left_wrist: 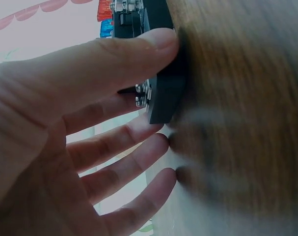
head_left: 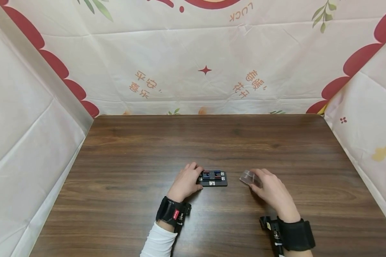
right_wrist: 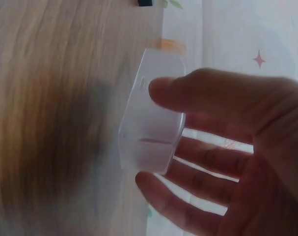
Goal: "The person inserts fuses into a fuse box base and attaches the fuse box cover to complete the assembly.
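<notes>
My left hand holds the left end of a black block with metal screw terminals, which lies flat on the table. Red and blue plastic parts show on its top. In the left wrist view the thumb lies against one edge of the block, with fingers at the opposite side and the others spread near the tabletop. Off to the right, my right hand grips a clear plastic cover between thumb and fingers. That cover is held tilted just above the table, apart from the block.
The brown wooden table stretches around both hands. A white printed cloth hangs behind it, with more cloth at the left and right sides. Each wrist wears a black strap with a camera.
</notes>
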Available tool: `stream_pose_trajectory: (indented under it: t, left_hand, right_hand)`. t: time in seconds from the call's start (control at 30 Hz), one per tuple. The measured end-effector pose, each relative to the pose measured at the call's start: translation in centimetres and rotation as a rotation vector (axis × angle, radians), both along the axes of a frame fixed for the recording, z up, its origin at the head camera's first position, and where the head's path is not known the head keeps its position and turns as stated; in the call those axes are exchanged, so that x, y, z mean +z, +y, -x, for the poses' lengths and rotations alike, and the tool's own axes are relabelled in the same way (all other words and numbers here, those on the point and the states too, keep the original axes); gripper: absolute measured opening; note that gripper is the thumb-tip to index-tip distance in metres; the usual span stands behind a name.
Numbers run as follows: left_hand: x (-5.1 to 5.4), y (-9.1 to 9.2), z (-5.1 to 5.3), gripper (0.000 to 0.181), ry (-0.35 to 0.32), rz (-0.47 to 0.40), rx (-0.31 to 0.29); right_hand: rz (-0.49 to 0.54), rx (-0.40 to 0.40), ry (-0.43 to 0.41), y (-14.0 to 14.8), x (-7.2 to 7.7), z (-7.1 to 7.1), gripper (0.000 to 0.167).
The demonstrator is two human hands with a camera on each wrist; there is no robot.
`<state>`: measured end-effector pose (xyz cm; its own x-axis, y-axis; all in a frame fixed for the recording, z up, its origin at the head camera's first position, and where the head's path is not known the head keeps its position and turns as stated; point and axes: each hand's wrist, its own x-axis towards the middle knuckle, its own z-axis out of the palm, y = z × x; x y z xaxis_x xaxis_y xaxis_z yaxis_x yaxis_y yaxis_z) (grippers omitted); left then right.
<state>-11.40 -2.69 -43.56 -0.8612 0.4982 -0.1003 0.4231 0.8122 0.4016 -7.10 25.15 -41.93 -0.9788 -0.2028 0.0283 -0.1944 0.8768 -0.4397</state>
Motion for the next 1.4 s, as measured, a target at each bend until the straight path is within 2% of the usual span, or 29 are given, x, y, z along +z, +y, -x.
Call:
stream_pose_trajectory:
  t: [0.17,0.33,0.63,0.8,1.03,1.23,1.4]
  left_hand:
    - [0.0,0.0,0.0,0.055,-0.008,-0.004,0.002]
    - [0.2,-0.1,0.0,0.054,-0.018,-0.024,0.004]
    - [0.5,-0.3,-0.1,0.057,-0.020,-0.088,-0.010]
    - [1.5,-0.1,-0.1,0.058,-0.019,-0.111,-0.022]
    - [3.1,0.7,0.0,0.058,-0.002,-0.171,-0.070]
    - [3.6,1.2,0.0,0.057,0.021,-0.225,-0.103]
    - [3.8,1.5,0.0,0.050,0.055,-0.227,-0.130]
  right_hand:
    - [0.001,0.040,-0.009,-0.9,0.1,0.1,0.043]
    - [-0.016,0.046,-0.015,-1.8,0.4,0.3,0.043]
    - [0.009,0.081,0.004,-2.7,1.3,0.8,0.043]
    - [0.034,0.123,0.034,-3.4,1.9,1.1,0.044]
    - [0.059,0.178,0.076,-4.5,2.5,1.5,0.043]
    - [0.070,0.223,0.087,-5.5,2.7,1.6,0.042]
    - [0.079,0.257,0.089,-6.4,3.1,1.8,0.041]
